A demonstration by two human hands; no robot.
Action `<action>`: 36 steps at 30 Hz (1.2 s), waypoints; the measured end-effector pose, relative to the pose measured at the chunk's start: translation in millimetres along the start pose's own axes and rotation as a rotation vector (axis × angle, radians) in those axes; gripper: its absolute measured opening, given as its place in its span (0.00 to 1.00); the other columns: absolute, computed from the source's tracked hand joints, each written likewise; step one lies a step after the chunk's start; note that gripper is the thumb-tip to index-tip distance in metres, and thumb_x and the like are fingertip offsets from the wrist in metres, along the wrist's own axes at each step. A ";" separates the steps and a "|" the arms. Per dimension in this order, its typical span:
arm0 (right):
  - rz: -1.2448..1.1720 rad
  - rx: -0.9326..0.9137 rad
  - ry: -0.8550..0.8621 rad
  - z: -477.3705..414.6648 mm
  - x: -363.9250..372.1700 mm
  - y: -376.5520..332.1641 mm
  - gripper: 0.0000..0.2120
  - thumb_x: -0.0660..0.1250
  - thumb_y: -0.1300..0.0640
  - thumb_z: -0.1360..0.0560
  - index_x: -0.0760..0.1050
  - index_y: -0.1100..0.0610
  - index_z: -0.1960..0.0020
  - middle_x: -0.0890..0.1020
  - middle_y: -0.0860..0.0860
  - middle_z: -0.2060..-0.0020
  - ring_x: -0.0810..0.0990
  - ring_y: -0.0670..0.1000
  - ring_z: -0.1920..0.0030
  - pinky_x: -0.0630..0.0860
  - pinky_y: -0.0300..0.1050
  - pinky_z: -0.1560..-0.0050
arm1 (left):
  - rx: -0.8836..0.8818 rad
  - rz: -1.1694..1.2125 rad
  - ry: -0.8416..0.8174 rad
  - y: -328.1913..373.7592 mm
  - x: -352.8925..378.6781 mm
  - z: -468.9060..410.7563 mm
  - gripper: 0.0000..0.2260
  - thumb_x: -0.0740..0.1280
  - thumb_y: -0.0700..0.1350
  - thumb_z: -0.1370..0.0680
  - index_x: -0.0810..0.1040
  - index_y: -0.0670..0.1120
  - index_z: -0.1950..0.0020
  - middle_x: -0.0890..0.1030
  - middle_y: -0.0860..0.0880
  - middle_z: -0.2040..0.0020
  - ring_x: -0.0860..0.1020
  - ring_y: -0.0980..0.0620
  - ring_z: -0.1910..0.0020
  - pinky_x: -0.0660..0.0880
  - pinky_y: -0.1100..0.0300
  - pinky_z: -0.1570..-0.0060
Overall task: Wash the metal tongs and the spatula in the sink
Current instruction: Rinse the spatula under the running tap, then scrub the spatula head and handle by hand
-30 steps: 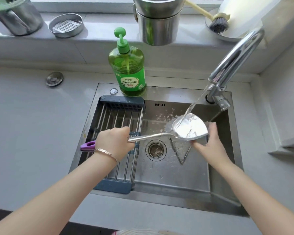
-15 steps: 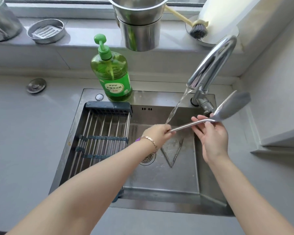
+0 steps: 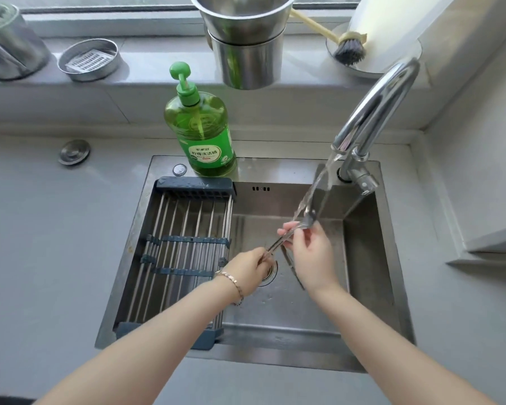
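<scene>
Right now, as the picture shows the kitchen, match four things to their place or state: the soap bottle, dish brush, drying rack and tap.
Things:
1. green soap bottle
2. dish brush
3. drying rack
4. tap

Place or state:
A. lies across the left side of the sink
B. pouring water
C. stands upright just behind the rack
D. rests on the window ledge

Pairs: 1-C, 2-D, 3-A, 4-B

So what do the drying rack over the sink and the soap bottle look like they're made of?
Drying rack: shiny metal rods, probably stainless steel, with matte dark blue-grey end pieces that look plastic. Soap bottle: clear green plastic, glossy; the liquid and pump tube show through.
</scene>
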State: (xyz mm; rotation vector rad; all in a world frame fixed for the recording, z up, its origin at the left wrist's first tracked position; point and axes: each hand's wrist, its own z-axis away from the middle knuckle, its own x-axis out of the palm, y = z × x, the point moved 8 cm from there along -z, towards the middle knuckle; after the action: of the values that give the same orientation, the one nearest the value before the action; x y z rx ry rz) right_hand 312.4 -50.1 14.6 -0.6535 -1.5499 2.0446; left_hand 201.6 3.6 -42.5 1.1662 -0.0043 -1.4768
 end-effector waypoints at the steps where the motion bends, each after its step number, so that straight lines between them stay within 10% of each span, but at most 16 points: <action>1: 0.045 -0.012 -0.030 -0.6 8.7 -2.4 0.12 0.53 0.66 0.21 0.72 0.54 0.56 0.79 0.49 0.59 0.81 0.48 0.54 0.79 0.41 0.49 | -0.020 0.041 0.022 -2.9 0.5 2.7 0.10 0.55 0.49 0.20 0.73 0.45 0.53 0.81 0.46 0.58 0.78 0.47 0.61 0.75 0.55 0.58; 5: 0.154 -0.060 -0.121 -2.2 25.8 -10.0 0.14 0.58 0.64 0.23 0.73 0.45 0.50 0.81 0.45 0.57 0.80 0.46 0.52 0.76 0.41 0.46 | -0.028 0.295 0.106 11.1 -4.2 5.4 0.09 0.55 0.48 0.20 0.73 0.47 0.49 0.80 0.48 0.61 0.76 0.52 0.66 0.72 0.60 0.64; 11: 0.283 0.029 -0.089 -17.2 -21.1 -4.0 0.12 0.64 0.62 0.24 0.77 0.59 0.42 0.83 0.55 0.49 0.81 0.48 0.52 0.76 0.45 0.45 | -0.039 0.625 0.111 43.7 -4.0 -7.3 0.07 0.58 0.39 0.21 0.73 0.45 0.48 0.78 0.51 0.66 0.75 0.65 0.73 0.68 0.75 0.75; 17: 0.260 0.252 0.227 -58.3 -111.5 3.1 0.21 0.58 0.60 0.22 0.63 0.73 0.34 0.71 0.65 0.36 0.71 0.62 0.36 0.65 0.50 0.34 | -0.150 0.805 0.142 35.4 -27.8 -17.2 0.05 0.59 0.37 0.22 0.72 0.45 0.52 0.81 0.47 0.62 0.82 0.51 0.61 0.79 0.54 0.53; 22: 0.040 0.368 0.172 -83.6 -96.1 8.8 0.12 0.55 0.65 0.24 0.66 0.55 0.65 0.67 0.53 0.69 0.66 0.49 0.68 0.59 0.65 0.33 | -0.162 0.807 0.216 19.0 -58.0 -16.1 0.07 0.58 0.37 0.21 0.72 0.47 0.55 0.81 0.47 0.66 0.81 0.55 0.69 0.80 0.56 0.60; 26: 0.034 0.367 0.209 -93.2 -81.0 6.6 0.09 0.55 0.64 0.24 0.72 0.58 0.49 0.68 0.50 0.62 0.66 0.48 0.61 0.64 0.60 0.33 | -0.151 0.739 0.255 8.0 -73.9 -11.8 0.09 0.58 0.36 0.21 0.72 0.48 0.57 0.81 0.47 0.66 0.81 0.53 0.67 0.79 0.55 0.58; 30: 0.065 0.361 0.177 -100.5 -77.7 6.4 0.05 0.55 0.66 0.25 0.67 0.63 0.58 0.60 0.50 0.68 0.59 0.48 0.67 0.62 0.63 0.33 | -0.150 0.701 0.265 5.7 -79.6 -7.4 0.07 0.57 0.36 0.21 0.72 0.46 0.54 0.81 0.47 0.66 0.81 0.53 0.68 0.79 0.58 0.58; 33: 0.227 0.327 0.088 -95.5 -80.6 7.1 0.15 0.57 0.63 0.25 0.70 0.61 0.39 0.73 0.54 0.52 0.72 0.51 0.51 0.64 0.56 0.31 | -0.120 0.637 0.275 8.8 -83.4 -1.0 0.07 0.57 0.36 0.21 0.71 0.47 0.49 0.81 0.47 0.66 0.81 0.54 0.69 0.78 0.64 0.65; 36: 0.507 0.339 -0.099 -77.5 -78.3 12.7 0.28 0.61 0.59 0.25 0.58 0.59 0.27 0.66 0.55 0.29 0.67 0.55 0.32 0.62 0.47 0.33 | -0.119 0.636 0.296 7.5 -91.1 6.6 0.08 0.56 0.35 0.21 0.69 0.47 0.47 0.78 0.46 0.69 0.76 0.51 0.72 0.77 0.63 0.69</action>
State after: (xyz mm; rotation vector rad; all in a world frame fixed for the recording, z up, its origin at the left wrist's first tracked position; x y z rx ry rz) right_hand 420.4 -46.2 -10.1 -0.8870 -1.1154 2.6683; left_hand 185.2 65.6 22.8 1.1381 -0.0767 -0.7315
